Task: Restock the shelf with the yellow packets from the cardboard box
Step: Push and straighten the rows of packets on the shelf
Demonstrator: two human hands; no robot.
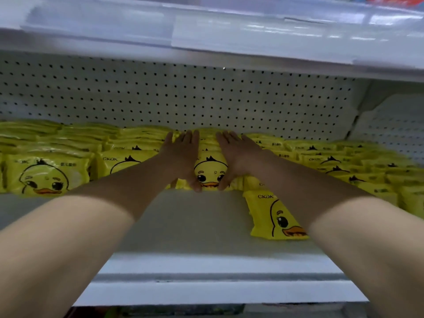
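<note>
A stack of yellow duck packets (210, 171) stands on the white shelf (195, 226), in the middle of a long row. My left hand (183, 154) lies on the stack's left side and my right hand (236, 157) on its right side. Both hands have fingers stretched over the top and thumbs hooked under the front packet's lower edge. More yellow packets fill the row at left (48, 175) and right (367, 166). One single packet (275, 214) lies flat in front of the row, partly under my right forearm. The cardboard box is out of view.
A white pegboard back wall (183, 99) rises behind the packets. The upper shelf (229, 35) with price strips hangs close overhead. The shelf's front lip (218, 288) runs below my forearms. Bare shelf surface lies in front of the middle stack.
</note>
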